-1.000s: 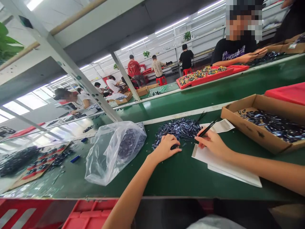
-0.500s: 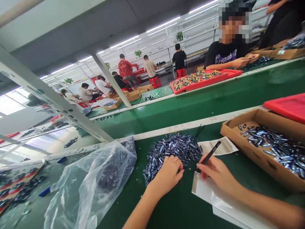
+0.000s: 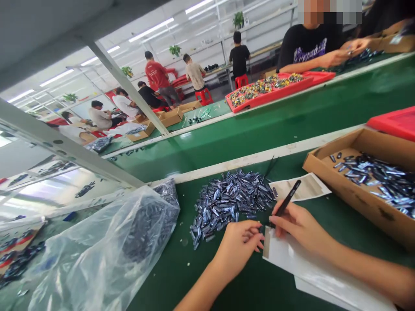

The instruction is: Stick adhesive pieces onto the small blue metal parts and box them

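Note:
My right hand [image 3: 296, 222] grips black tweezers [image 3: 291, 195], their upper end slanting up and the tips hidden near the fingers. Just to the left, my left hand [image 3: 238, 244] has its fingers curled and the thumb close to the index finger; whatever they pinch is hidden or too small to name. Beyond both hands lies a heap of small, shiny blue-black pieces [image 3: 223, 203]. Beneath my right hand are white sheets [image 3: 301, 263] with a greyish strip at the left edge. A smaller sheet with a beige face [image 3: 303, 188] touches the heap's right side.
At the right stands a cardboard box [image 3: 343, 194] holding more shiny pieces, with a red tray [image 3: 395, 123] behind it. A clear plastic bag [image 3: 106, 250] of pieces lies left. Across the green belt [image 3: 246, 129], a co-worker [image 3: 308, 47] handles parts beside red trays of colourful bits [image 3: 256, 101].
My left hand has drawn back from the heap's edge to beside my right hand and the sheet. The tweezers stay in my right hand. The camera view has tilted down slightly.

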`<action>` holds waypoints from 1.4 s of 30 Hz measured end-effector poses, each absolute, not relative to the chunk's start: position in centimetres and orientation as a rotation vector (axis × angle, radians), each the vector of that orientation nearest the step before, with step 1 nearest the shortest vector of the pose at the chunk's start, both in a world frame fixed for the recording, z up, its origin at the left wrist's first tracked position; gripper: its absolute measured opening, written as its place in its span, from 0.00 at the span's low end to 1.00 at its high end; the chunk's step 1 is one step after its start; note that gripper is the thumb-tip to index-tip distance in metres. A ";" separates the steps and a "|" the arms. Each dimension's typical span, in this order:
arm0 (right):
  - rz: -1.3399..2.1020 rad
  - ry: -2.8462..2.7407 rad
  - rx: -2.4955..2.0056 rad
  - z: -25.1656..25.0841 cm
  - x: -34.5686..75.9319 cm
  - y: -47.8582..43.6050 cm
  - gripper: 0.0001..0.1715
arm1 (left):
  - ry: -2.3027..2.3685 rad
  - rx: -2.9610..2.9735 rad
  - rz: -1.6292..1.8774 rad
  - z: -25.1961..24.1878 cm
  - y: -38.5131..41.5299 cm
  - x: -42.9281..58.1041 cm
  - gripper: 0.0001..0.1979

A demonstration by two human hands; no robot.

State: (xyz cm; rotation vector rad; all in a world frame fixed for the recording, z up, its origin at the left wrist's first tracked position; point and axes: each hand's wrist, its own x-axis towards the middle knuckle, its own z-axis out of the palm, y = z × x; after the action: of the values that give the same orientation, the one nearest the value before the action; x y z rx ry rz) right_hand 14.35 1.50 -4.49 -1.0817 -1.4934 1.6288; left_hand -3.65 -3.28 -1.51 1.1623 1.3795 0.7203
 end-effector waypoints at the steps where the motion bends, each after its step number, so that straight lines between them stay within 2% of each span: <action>1: 1.620 -1.512 -1.082 -4.5 14.4 1.5 0.12 | 1.384 1.137 0.721 -1.6 -3.3 -3.5 0.11; 12: 1.634 -1.594 -1.060 -4.2 14.3 1.7 0.07 | 1.401 1.111 0.603 -1.0 -3.2 -2.3 0.05; 20: 1.574 -1.673 -1.065 -4.4 14.3 1.7 0.07 | 1.396 1.049 0.592 -0.9 -2.7 -2.4 0.07; 28: 1.587 -1.444 -1.104 -3.8 14.2 1.5 0.12 | 1.349 1.034 0.620 -1.0 -2.8 -2.3 0.07; 34: 1.499 -1.476 -1.098 -3.4 14.5 1.3 0.11 | 1.279 0.859 0.756 -1.8 -2.8 -1.8 0.13; 42: 1.444 -1.542 -1.082 -3.7 14.4 1.1 0.10 | 1.280 0.874 0.773 -1.8 -2.9 -1.6 0.10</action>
State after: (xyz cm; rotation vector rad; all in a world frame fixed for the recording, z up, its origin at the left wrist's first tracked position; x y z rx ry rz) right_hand 14.43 1.12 -3.70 -1.0824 -1.5419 1.4439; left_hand -1.58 -2.92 -1.83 0.8745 1.2797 0.7727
